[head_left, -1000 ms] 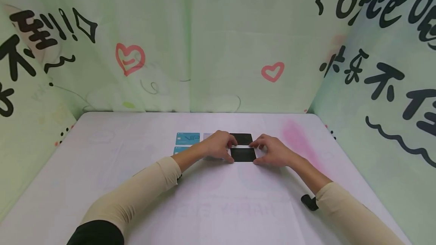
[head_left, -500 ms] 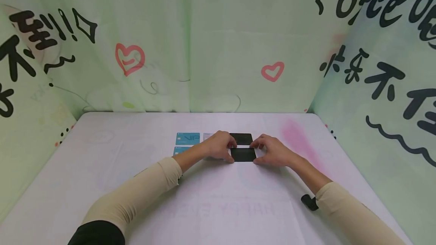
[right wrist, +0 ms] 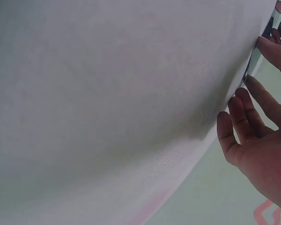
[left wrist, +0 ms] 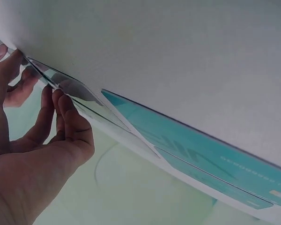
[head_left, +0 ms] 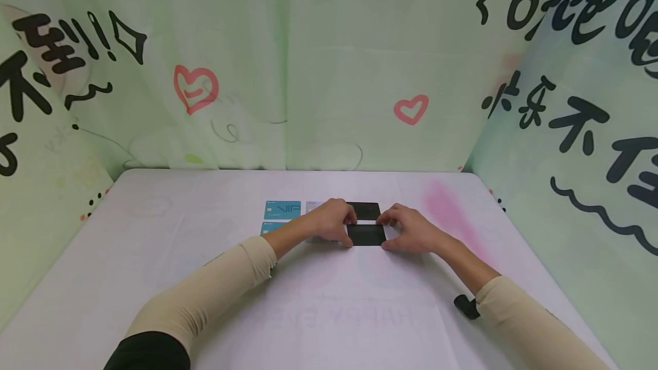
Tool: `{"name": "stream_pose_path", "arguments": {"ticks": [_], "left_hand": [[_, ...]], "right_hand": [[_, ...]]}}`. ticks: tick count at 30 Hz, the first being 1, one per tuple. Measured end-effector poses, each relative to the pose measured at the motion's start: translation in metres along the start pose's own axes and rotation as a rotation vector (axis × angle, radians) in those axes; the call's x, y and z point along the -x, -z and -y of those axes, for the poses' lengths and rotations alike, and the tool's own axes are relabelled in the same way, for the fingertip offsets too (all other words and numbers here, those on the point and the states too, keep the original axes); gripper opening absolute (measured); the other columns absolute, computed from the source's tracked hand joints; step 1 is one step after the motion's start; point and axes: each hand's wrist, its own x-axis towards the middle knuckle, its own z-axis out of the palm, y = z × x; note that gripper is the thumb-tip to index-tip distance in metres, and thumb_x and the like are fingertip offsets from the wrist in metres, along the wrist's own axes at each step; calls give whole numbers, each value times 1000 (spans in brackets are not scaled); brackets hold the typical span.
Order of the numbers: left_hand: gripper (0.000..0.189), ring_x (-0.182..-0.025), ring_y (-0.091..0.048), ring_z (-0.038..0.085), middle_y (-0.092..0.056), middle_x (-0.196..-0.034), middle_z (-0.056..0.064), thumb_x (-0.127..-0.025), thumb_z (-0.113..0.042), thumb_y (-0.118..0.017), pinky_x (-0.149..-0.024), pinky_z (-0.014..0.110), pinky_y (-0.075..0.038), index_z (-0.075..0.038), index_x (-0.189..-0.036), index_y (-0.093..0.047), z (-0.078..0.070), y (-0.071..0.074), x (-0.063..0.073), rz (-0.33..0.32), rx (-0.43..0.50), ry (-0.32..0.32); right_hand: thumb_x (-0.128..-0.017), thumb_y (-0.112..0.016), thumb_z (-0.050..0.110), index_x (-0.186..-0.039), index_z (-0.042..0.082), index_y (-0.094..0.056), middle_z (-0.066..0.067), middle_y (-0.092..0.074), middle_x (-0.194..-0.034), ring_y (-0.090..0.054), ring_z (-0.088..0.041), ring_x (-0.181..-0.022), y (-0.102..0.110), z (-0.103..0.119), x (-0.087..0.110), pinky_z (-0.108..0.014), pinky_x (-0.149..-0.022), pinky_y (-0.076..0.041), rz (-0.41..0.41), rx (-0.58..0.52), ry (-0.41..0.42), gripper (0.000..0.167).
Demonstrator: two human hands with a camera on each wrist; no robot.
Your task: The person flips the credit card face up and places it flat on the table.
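Two dark cards lie on the table, one behind the other. At the near black card (head_left: 366, 235), my left hand (head_left: 331, 218) holds the left end with thumb and fingers. My right hand (head_left: 413, 230) holds its right end the same way, thumb at the near corner. Just behind, across a narrow gap, is the far black card (head_left: 365, 210). Left of them a pale card (head_left: 312, 205) is mostly hidden by my left hand. A blue VIP card (head_left: 283, 209) and a second blue card (head_left: 271, 227) form the leftmost column.
The table (head_left: 329, 313) has a white cloth with a pink patch (head_left: 449, 210) on the right. Pale green curtains (head_left: 329, 73) with writing and hearts rise behind it and along both sides. Dark straps (head_left: 466, 306) sit at the person's beige sleeves (head_left: 200, 284).
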Motion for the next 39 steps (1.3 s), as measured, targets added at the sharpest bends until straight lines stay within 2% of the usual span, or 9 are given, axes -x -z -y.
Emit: {"name": "stream_pose_path", "arguments": {"ticks": [6, 15, 22, 28, 39], "left_hand": [[45, -90, -55, 14, -64, -98, 4, -76, -23, -92, -84, 26, -47, -6, -114, -73, -1, 1, 2, -17, -15, -23], [45, -92, -55, 14, -65, -101, 4, -79, -22, -91, -86, 26, -48, -7, -117, -73, -1, 0, 2, -6, 0, -14], [46, -95, -55, 15, -66, -103, 4, -79, -21, -91, -87, 26, -48, -7, -119, -73, -1, -1, 3, 3, 3, -30], [50, -98, -56, 15, -66, -108, 4, -79, -23, -92, -91, 28, -48, -10, -122, -71, -2, 1, 5, 8, 19, -27], [50, -98, -60, 17, -68, -108, 7, -77, -23, -92, -90, 28, -48, -9, -120, -73, 0, 2, 7, -33, -8, -90]], "right_hand": [[-79, -88, 19, -122, 5, -71, -8, -66, -114, -61, -28, -104, 0, 0, 1, -41, -89, -49, -10, 14, 27, 48], [-75, -91, 19, -122, 6, -69, -5, -67, -107, -61, -24, -98, -1, 0, 3, -38, -85, -49, -8, -14, 26, 54], [-73, -92, 17, -119, 5, -72, -4, -69, -104, -61, -22, -92, -2, 1, 6, -34, -80, -48, -49, -9, 63, 52], [-72, -92, 18, -118, 7, -73, -2, -69, -104, -61, -19, -93, -2, -2, 7, -33, -80, -48, -70, 0, 61, 50], [-73, -92, 18, -118, 9, -73, 0, -69, -107, -63, -22, -95, 0, -2, 10, -34, -82, -49, -112, -26, 80, 49]]}}
